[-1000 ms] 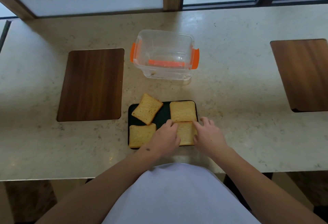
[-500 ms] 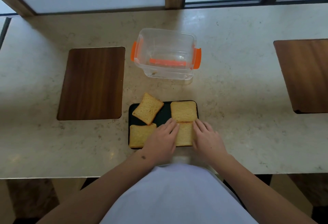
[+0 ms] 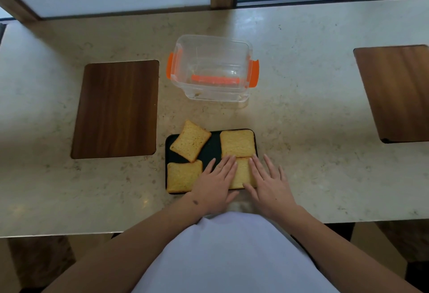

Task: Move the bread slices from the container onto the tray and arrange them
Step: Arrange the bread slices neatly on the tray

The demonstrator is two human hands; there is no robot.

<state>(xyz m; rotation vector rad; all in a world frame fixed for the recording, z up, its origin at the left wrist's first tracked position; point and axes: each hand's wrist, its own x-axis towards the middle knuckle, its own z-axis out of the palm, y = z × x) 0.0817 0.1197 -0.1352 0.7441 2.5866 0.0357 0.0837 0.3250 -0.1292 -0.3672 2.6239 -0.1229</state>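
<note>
On the marble counter (image 3: 301,130) right in front of me sits the black tray (image 3: 212,147), its long axis running left to right, with four bread slices lying flat on it. I see the far-right slice (image 3: 237,143) squared up to the tray's edges, and the near-left slice (image 3: 182,176) squared too. The far-left slice (image 3: 190,140) is turned at an angle, one corner poking past the tray's far rim toward the clear container (image 3: 212,69), which stands beyond the tray with orange clips on its sides and no bread that I can make out inside. The near-right slice (image 3: 242,173) lies between my two hands. My left hand (image 3: 214,183) rests flat, fingers spread, covering that slice's left edge and the tray's dark middle. My right hand (image 3: 269,184) lies flat as well, fingers extended over the slice's right edge and the tray's right rim. Neither hand is closed around anything; both palms press down, loose and splayed. Two wooden boards (image 3: 117,109) flank the scene, well apart from the tray.
</note>
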